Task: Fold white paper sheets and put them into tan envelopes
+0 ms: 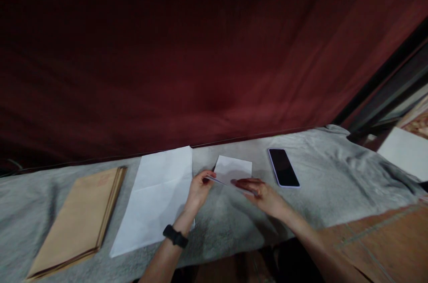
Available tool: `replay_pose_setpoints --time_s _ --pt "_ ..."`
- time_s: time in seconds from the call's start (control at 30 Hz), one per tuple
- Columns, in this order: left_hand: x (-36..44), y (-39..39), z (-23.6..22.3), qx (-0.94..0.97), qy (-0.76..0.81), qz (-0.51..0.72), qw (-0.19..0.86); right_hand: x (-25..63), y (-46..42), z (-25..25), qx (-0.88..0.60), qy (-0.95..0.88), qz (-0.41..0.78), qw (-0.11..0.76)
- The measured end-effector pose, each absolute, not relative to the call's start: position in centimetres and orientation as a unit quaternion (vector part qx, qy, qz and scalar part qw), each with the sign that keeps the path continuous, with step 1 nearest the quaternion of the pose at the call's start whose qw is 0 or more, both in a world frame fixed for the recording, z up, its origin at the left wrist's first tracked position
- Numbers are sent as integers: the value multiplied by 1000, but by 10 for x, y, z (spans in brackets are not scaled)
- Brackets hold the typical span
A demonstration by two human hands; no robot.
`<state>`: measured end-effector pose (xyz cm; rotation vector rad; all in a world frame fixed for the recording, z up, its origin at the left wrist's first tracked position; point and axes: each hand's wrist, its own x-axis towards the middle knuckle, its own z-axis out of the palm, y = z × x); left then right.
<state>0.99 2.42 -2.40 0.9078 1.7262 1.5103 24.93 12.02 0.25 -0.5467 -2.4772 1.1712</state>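
Note:
A folded sheet of white paper [234, 168] is held between my two hands above the grey cloth. My left hand [199, 188] pinches its left edge between thumb and fingers. On the right side, my right hand [259, 194] grips the lower right part, its fingers lying across the near fold. The near flap is tilted toward me, so its face is mostly hidden. Just left of my left hand lies a stack of large white paper sheets [160, 198] with a crease across the top one.
Brown envelopes [76, 216] lie stacked at the far left. A phone with a lilac case [284, 167] rests right of my hands. Grey cloth [327, 171] covers the surface, backed by a dark red curtain [207, 51]. A white sheet [406, 151] shows at the right edge.

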Motion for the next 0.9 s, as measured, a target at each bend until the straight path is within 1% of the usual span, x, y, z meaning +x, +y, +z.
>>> replay_pose_setpoints --time_s 0.1,0.17,0.23,0.3,0.37,0.43,0.5,0.57,0.6,0.7,0.8,0.87,0.9 --pt "8 24 -25 340 626 599 365 244 105 -5 -167 -934 289 125" --pt "3 23 -24 325 626 607 365 240 95 -10 -157 -956 227 98" --pt "-3 20 -19 289 650 615 340 236 88 -14 -171 -964 185 89" --pt "-6 16 -13 237 668 624 330 231 83 -14 -218 -959 153 98" --pt "-5 13 -5 168 652 638 374 226 78 -14 -264 -950 124 113" --pt "1 9 3 100 610 640 456 219 71 -14 -285 -945 101 122" --pt "9 5 10 70 566 628 529 213 64 -18 -291 -945 87 121" --pt "18 2 12 97 542 623 556 208 56 -22 -295 -945 88 114" --pt "21 0 13 120 541 628 547 206 53 -23 -291 -946 97 107" --pt "25 -4 9 177 571 645 475 206 52 -21 -228 -957 159 83" --pt "18 -5 3 213 610 639 417 211 66 -14 -143 -953 257 78" --pt "11 -2 -1 232 626 631 396 214 82 -11 -154 -929 315 117" --pt "8 0 -3 239 634 625 388 215 92 -12 -198 -911 327 154"
